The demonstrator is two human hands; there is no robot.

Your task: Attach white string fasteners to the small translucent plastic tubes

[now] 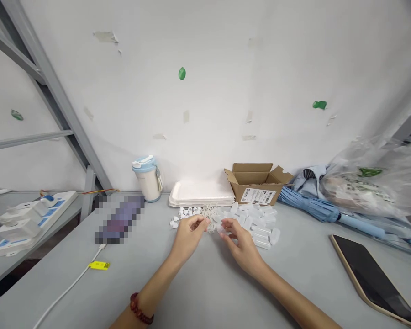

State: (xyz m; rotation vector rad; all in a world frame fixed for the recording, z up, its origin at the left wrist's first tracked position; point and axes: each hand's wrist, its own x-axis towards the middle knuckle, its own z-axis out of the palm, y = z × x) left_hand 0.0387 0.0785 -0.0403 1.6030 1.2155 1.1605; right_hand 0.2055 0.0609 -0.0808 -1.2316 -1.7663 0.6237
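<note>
My left hand [188,237] is over the grey table, thumb and index finger pinched together; what they hold, if anything, is too small to make out. Facing it, my right hand [241,244] has its fingers curled around a small clear plastic piece [219,228], partly hidden by the fingertips. Between and just behind the hands lies a pile of thin whitish loops [210,214]. Small white caps [188,211] are scattered behind my left hand. Beyond my right hand spreads a heap of translucent plastic cases [256,221].
Behind the parts are a stack of white foam trays [202,194] and an open cardboard box [256,183]. A tumbler [147,180] stands left, near a pixelated object [121,221] and white cable [70,288]. Rightward lie a blue umbrella [308,205], plastic bag [366,187] and phone [373,274].
</note>
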